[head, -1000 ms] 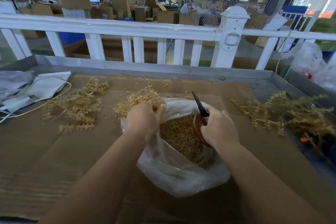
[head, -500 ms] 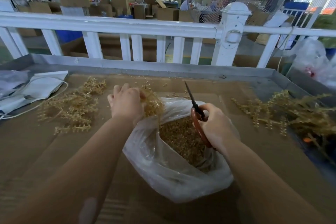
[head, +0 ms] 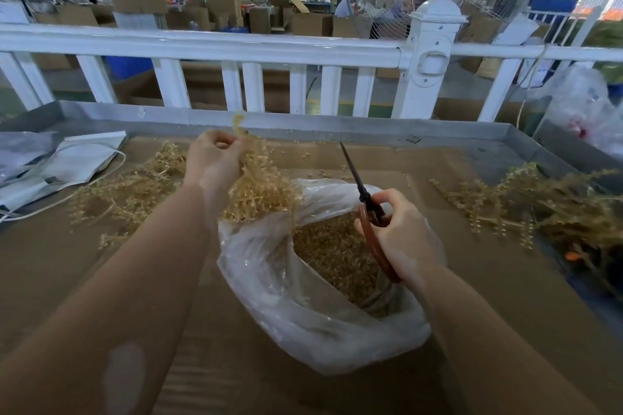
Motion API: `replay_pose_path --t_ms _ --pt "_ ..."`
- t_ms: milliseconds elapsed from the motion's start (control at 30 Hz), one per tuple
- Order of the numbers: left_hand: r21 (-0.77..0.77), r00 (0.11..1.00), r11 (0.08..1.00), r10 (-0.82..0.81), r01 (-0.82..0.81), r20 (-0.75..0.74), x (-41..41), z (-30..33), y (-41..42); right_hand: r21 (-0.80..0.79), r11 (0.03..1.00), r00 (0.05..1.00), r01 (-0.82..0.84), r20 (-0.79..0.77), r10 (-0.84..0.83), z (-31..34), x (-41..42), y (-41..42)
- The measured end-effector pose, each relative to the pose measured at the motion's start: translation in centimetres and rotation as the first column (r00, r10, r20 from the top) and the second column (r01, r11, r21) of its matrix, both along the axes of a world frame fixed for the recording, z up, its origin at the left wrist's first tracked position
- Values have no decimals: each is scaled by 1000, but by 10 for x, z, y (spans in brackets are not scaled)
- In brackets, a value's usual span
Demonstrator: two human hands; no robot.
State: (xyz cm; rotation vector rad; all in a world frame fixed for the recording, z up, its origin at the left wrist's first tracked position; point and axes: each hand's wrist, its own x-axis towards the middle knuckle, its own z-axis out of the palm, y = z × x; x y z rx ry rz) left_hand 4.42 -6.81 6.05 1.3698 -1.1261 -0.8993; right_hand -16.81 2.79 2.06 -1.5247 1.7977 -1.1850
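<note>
A clear plastic bag lies open on the cardboard-covered table, holding a heap of small golden cut pieces. My left hand grips a bunch of golden plastic sprigs and holds it raised over the bag's left rim. My right hand holds scissors with reddish-brown handles over the bag's right side. The dark blades point up and away and look closed.
More golden sprigs lie in a pile on the left and a bigger pile on the right. White paper bags with cords sit at far left. A white fence runs behind the table's grey metal rim.
My left hand has lifted the sprig bunch up and back from the bag's mouth. My right hand with the scissors stayed over the bag, shifting slightly right.
</note>
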Motion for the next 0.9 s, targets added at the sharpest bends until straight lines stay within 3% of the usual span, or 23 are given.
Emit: replay_pose_path --t_ms 67,100,267,333,400,500,600,767,833,900 --pt "74 978 997 12 3 -207 2 0 -5 -13 1000 1000 4 -13 -4 0 -1 -2" --pt "98 976 995 6 16 -217 1 -1 -6 -18 1000 1000 2 -17 -2 -1 -1 -2" --pt "55 986 998 -42 34 160 -4 -16 -6 -83 990 992 -110 -72 104 0 13 -6" --pt "21 977 1000 -21 17 211 -4 -18 -6 -64 980 977 -190 -107 183 1 20 -9" --pt "-8 973 1000 11 -9 231 -3 -18 -6 -9 968 940 -251 -242 241 1 28 -13" --pt "-99 944 994 83 -54 318 -3 -15 -4 101 970 859 -223 -451 244 3 41 -20" --pt "-208 936 977 117 -49 332 -5 -7 0 139 974 821 -181 -524 227 10 50 -28" --pt "-359 981 932 118 -56 152 -1 29 11 211 962 775 -174 -574 266 16 56 -36" --pt "-375 979 927 70 8 193 -3 37 14 238 953 789 -189 -540 292 18 54 -36" --pt "-311 966 938 -79 156 248 -9 33 19 260 934 860 -247 -385 334 20 49 -33"
